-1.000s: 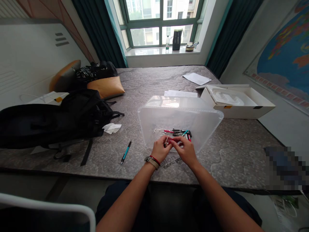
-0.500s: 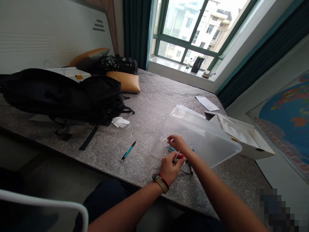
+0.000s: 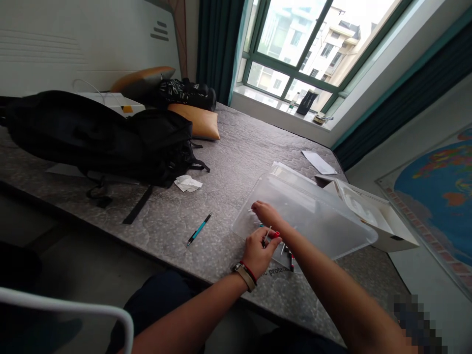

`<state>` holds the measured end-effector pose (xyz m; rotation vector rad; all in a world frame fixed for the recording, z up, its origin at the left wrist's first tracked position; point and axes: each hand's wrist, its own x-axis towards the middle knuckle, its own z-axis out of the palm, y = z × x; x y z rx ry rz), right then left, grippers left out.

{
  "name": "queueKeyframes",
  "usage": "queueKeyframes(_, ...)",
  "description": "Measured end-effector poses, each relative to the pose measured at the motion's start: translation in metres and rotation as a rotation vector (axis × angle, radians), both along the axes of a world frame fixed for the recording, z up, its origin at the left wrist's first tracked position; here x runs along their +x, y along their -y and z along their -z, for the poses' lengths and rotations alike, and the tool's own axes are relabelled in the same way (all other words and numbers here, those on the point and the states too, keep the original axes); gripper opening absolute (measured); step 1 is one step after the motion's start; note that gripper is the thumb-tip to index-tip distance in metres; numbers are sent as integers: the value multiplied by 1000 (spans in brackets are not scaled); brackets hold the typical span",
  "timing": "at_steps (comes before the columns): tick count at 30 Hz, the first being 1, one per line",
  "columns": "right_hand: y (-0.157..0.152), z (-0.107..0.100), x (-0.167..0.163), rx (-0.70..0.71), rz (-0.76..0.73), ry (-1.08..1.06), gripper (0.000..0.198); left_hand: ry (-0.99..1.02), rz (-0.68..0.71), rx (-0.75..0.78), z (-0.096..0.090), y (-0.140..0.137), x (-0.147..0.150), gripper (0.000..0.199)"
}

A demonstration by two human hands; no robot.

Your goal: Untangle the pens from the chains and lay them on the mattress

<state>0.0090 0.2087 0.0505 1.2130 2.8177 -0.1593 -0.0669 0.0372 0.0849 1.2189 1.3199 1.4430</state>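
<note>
While the left hand (image 3: pixel 257 248) is closed, its thumb and fingers grip a small red part (image 3: pixel 277 234), which looks like a piece of a pen, and a thin pale stick (image 3: pixel 269 231) rises beside it from the same hand. The right hand (image 3: pixel 268 214) reaches farther forward, with its fingers curled together, and a small white piece (image 3: pixel 250 210) shows at their tips; whether it is pinched or only touched is not clear to me. For working well here, I think the left hand should press only lightly, so that the stick does not slip or bend, and the right should take the white piece by one end, without pushing away the other small pieces.

Both hands are at the translucent plastic bin (image 3: pixel 320 223), which seems to lie on its side. Under the right forearm, near the bin's lower edge, there is a red and black pen part (image 3: pixel 291 261); other pieces are partly covered by the hands. To the left, well apart from the bin, a blue and black pen (image 3: pixel 199 229) lies on the grey quilted mattress (image 3: pixel 228 196). Behind this pen are a crumpled tissue (image 3: pixel 188 184) and a black backpack (image 3: pixel 147 142).
</note>
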Motion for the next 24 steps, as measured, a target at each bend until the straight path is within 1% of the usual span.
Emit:
queueKeyframes(2, 3, -2, 8, 41, 80, -59, 20, -11, 24, 15, -1, 2, 2, 15)
queueKeyframes(5, 9, -3, 17, 10, 120, -28, 19, -38, 59, 42, -2, 4, 5, 16)
queueKeyframes(10, 9, -2, 10, 26, 101, 73, 27, -75, 65, 54, -1, 3, 6, 17)
queueKeyframes(16, 2, -5, -3, 1, 57, 210, 23, -96, 58, 50, 3, -1, 6, 17)
queueKeyframes(24, 6, -10, -12, -49, 56, 255, 21, -82, 40, 61, -4, -5, 1, 16)
